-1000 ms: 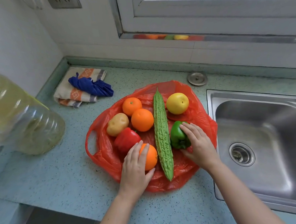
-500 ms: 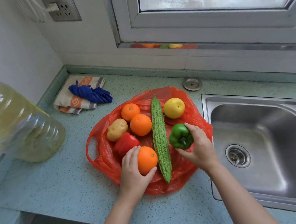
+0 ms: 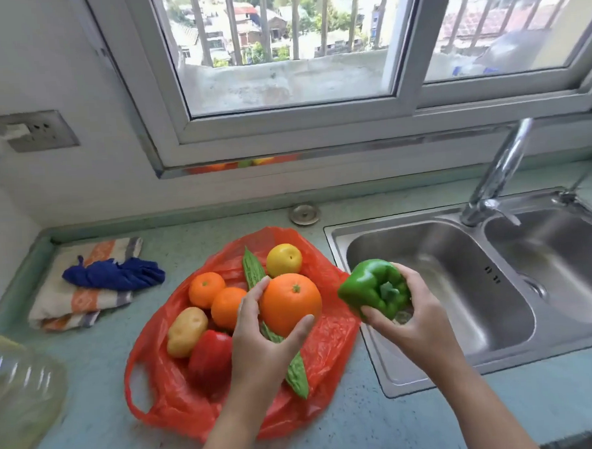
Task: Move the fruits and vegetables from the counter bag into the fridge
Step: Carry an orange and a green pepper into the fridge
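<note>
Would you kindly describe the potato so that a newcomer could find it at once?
Start at the red bag spread on the counter left of the sink. The potato lies at its left side, just above the red pepper. It is the only tan, oval piece; the fruits beside it are round and orange.
</note>
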A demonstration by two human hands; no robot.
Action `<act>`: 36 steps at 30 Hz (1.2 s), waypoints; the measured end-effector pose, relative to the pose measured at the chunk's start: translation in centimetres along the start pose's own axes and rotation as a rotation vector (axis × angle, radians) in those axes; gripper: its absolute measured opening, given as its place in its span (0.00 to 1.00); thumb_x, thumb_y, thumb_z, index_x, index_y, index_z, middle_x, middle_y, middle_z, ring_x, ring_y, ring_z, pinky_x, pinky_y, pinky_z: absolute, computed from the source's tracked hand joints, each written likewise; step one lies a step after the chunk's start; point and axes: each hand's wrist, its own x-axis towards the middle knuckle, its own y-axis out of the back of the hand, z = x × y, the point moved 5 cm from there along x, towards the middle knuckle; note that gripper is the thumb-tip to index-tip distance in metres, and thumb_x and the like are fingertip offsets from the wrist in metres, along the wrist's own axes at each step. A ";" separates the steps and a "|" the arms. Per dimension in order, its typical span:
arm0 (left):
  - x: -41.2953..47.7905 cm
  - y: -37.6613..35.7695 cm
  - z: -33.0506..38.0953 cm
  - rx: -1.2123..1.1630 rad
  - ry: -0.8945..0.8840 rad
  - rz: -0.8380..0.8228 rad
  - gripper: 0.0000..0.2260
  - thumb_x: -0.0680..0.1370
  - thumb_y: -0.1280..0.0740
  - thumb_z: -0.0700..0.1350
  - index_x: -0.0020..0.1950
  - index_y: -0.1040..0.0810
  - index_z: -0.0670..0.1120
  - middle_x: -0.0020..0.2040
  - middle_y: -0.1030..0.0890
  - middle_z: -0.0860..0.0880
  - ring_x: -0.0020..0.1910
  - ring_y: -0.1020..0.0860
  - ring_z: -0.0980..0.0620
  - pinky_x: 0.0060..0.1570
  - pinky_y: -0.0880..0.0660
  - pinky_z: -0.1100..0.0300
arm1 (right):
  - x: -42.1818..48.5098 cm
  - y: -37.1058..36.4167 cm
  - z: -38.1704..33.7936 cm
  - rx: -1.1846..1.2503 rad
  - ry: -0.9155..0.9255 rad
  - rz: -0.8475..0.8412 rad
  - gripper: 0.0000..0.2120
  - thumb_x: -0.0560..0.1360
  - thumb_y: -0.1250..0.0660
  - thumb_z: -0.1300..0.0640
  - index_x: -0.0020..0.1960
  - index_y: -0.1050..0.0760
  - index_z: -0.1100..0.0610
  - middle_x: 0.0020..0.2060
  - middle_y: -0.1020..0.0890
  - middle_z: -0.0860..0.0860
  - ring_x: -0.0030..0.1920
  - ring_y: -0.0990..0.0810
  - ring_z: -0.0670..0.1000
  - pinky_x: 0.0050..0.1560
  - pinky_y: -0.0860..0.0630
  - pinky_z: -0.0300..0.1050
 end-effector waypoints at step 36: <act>-50.3 -44.0 28.8 -0.488 -0.387 -1.459 0.32 0.57 0.30 0.61 0.61 0.29 0.58 0.55 0.24 0.59 0.48 0.24 0.65 0.42 0.27 0.73 | -55.2 48.6 -1.1 -0.522 -0.434 1.543 0.31 0.58 0.32 0.39 0.58 0.33 0.48 0.49 0.24 0.37 0.47 0.24 0.35 0.44 0.31 0.24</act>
